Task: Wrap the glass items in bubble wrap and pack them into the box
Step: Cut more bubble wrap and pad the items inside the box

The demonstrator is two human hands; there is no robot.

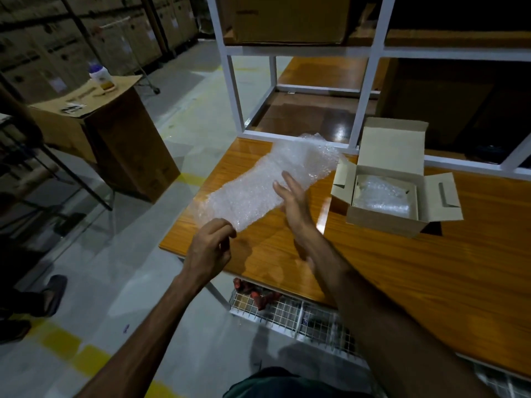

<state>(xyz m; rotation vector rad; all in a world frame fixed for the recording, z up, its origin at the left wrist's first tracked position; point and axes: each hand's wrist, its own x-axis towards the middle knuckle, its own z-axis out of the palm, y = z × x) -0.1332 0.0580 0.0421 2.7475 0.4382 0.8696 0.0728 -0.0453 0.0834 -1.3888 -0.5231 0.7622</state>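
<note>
Both hands: left pinches bubble wrap, right flat.

Wooden counter, glossy top. White metal shelf frame standing on its far side, a large carton on the upper shelf. Tall cardboard carton on the floor at left, white jar with blue lid on top. Wire basket under the counter edge, red items inside.

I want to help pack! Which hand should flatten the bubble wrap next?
Probably the right hand: it is open, palm flat, over the bubble wrap. The left hand is busy pinching the sheet's near corner.
</note>
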